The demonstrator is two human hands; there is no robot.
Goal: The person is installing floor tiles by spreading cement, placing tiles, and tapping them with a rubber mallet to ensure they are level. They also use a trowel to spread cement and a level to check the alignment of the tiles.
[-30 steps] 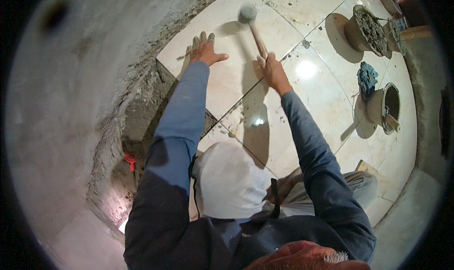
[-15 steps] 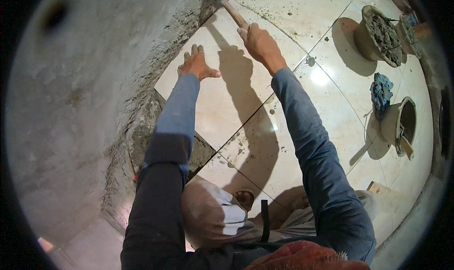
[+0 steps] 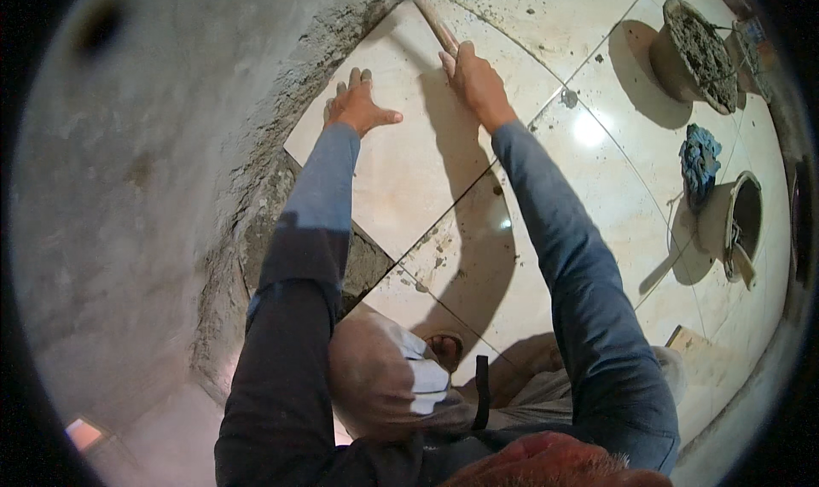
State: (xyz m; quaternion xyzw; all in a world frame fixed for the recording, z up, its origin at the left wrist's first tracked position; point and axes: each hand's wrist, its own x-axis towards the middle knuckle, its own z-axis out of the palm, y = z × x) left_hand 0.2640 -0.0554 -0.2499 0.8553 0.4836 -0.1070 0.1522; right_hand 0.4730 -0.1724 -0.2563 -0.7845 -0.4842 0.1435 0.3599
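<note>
My left hand (image 3: 359,103) rests with spread fingers on a cream square tile (image 3: 388,188) that sits against the rough mortar edge of the wall. My right hand (image 3: 474,86) grips the wooden handle of a mallet (image 3: 435,22). The mallet's grey head is at the top edge of the view, over the tile's far corner by the wall, partly cut off. Exposed dark mortar (image 3: 368,269) shows beside the tile's near edge, partly behind my left forearm.
A grey wall (image 3: 153,188) fills the left. On laid tiles at right stand buckets of mortar (image 3: 699,52), another bucket (image 3: 729,227) with a wooden-handled tool, and a crumpled blue cloth (image 3: 699,158). A board (image 3: 682,342) lies lower right, near my bent legs.
The mallet has swung forward and left to the tile's far corner, with its head now at the top edge. My left hand stays spread on the tile, a little further left.
</note>
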